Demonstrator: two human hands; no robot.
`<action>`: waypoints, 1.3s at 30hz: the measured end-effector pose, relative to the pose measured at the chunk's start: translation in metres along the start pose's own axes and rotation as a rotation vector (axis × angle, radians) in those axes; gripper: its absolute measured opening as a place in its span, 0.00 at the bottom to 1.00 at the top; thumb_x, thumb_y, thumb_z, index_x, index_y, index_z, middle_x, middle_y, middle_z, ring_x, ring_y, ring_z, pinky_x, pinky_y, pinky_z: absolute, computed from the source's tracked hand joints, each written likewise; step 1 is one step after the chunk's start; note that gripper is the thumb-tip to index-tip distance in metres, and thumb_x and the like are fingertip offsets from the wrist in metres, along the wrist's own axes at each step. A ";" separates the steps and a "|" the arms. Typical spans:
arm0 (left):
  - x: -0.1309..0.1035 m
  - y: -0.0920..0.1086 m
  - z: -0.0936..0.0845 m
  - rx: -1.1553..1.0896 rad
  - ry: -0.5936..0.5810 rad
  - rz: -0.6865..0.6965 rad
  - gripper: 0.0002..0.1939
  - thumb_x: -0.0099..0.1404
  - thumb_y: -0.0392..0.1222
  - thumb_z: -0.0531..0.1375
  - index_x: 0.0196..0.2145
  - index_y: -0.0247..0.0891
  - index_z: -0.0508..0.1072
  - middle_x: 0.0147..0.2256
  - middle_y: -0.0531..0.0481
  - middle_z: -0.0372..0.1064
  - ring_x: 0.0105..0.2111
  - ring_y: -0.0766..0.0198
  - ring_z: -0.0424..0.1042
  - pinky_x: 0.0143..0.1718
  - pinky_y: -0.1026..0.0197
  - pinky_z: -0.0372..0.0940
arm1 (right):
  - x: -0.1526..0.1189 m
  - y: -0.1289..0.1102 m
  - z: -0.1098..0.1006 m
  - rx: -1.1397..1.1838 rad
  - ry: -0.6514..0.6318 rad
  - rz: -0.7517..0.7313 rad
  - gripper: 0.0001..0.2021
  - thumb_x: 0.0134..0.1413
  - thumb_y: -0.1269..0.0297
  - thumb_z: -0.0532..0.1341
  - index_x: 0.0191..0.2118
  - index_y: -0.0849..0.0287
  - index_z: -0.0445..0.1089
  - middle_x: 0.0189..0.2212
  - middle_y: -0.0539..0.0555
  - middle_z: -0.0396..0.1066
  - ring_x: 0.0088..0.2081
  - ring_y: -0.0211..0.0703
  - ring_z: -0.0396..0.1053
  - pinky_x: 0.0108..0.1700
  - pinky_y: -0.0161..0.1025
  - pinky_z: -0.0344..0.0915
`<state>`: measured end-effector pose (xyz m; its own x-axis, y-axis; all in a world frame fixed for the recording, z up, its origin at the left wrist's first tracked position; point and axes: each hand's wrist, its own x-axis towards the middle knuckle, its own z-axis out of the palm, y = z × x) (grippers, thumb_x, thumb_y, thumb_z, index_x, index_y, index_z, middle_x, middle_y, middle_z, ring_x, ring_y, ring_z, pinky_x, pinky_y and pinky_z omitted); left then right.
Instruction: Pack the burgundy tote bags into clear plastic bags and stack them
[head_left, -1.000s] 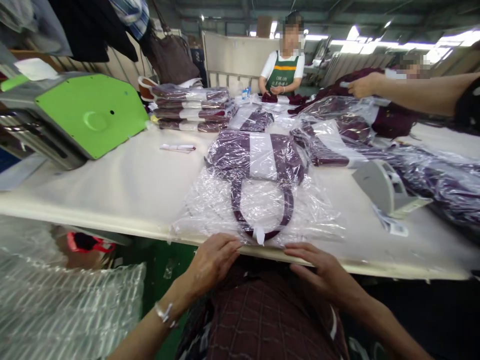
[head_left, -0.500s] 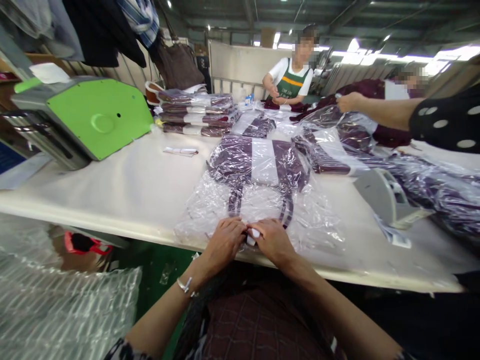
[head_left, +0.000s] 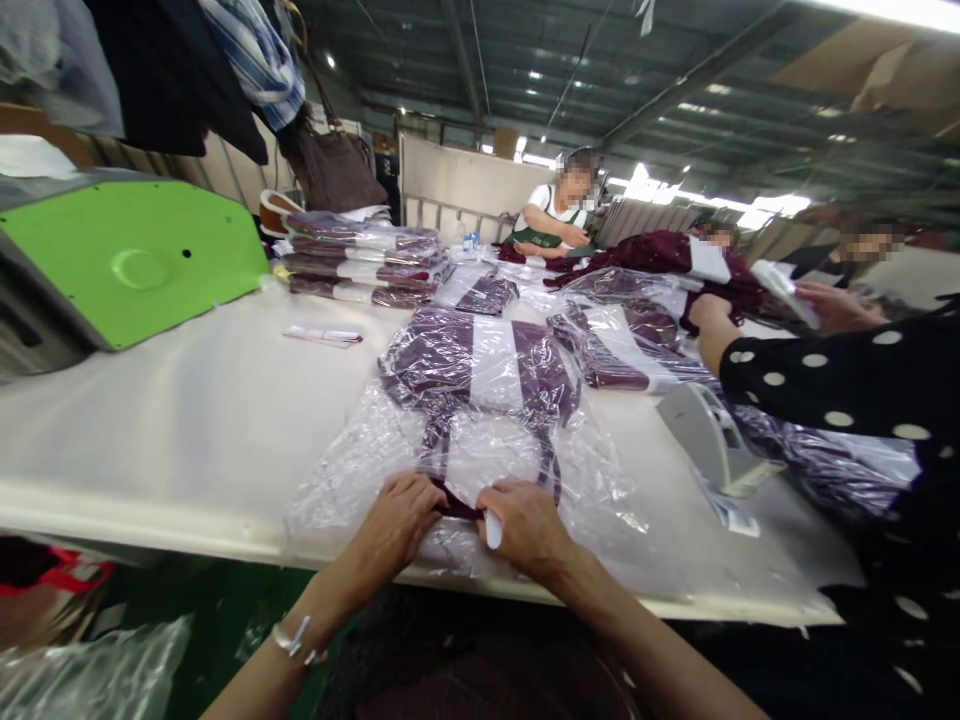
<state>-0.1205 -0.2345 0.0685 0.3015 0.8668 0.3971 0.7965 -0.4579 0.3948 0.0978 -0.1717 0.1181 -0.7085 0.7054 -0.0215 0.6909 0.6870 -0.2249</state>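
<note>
On the table edge in front of me lies a folded dark maroon garment (head_left: 431, 350) with a white paper band (head_left: 496, 365) around it, inside a clear plastic bag (head_left: 337, 490). Its straps stretch toward me. My left hand (head_left: 405, 515) has its fingers closed on the near end of a dark maroon strap (head_left: 459, 507). Closed on the same strap, a short stretch to the right, is my right hand (head_left: 525, 525). A small white tag (head_left: 493, 530) sticks out under the right fingers. Whether plastic lies between fingers and strap, I cannot tell.
A green-sided machine (head_left: 142, 260) stands at left. Bagged garments (head_left: 360, 270) are stacked behind, others (head_left: 622, 345) lie at right beside a grey tape dispenser (head_left: 709, 435). A co-worker's polka-dot sleeve (head_left: 825, 385) reaches in from the right; another person (head_left: 555, 215) stands across the table.
My hands have moved apart, and a stretch of dark strap now shows between them. The view has shifted. At right, the co-worker's polka-dot arm has come lower over the bagged garments.
</note>
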 end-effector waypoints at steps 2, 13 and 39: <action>-0.002 0.003 -0.003 0.013 0.000 0.009 0.07 0.73 0.35 0.55 0.44 0.41 0.72 0.44 0.47 0.75 0.47 0.55 0.71 0.55 0.49 0.61 | -0.003 0.013 -0.003 0.112 -0.033 -0.025 0.10 0.55 0.65 0.66 0.44 0.58 0.79 0.39 0.58 0.80 0.43 0.50 0.75 0.47 0.41 0.67; 0.023 0.048 0.015 0.093 -0.006 0.070 0.28 0.66 0.54 0.66 0.57 0.38 0.67 0.56 0.41 0.72 0.57 0.48 0.69 0.66 0.40 0.51 | -0.015 0.033 -0.010 0.702 0.268 -0.101 0.08 0.62 0.61 0.64 0.37 0.54 0.81 0.41 0.54 0.80 0.44 0.46 0.76 0.50 0.42 0.69; 0.029 0.040 0.033 0.200 -0.172 0.048 0.24 0.73 0.56 0.56 0.31 0.36 0.79 0.30 0.44 0.78 0.34 0.55 0.76 0.45 0.52 0.64 | 0.020 0.032 0.045 0.368 0.407 0.136 0.14 0.63 0.56 0.57 0.39 0.54 0.78 0.55 0.58 0.74 0.65 0.56 0.60 0.68 0.57 0.53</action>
<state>-0.0626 -0.2213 0.0682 0.4129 0.8735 0.2578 0.8616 -0.4664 0.2004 0.0990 -0.1431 0.0670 -0.4536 0.8437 0.2870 0.6249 0.5308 -0.5725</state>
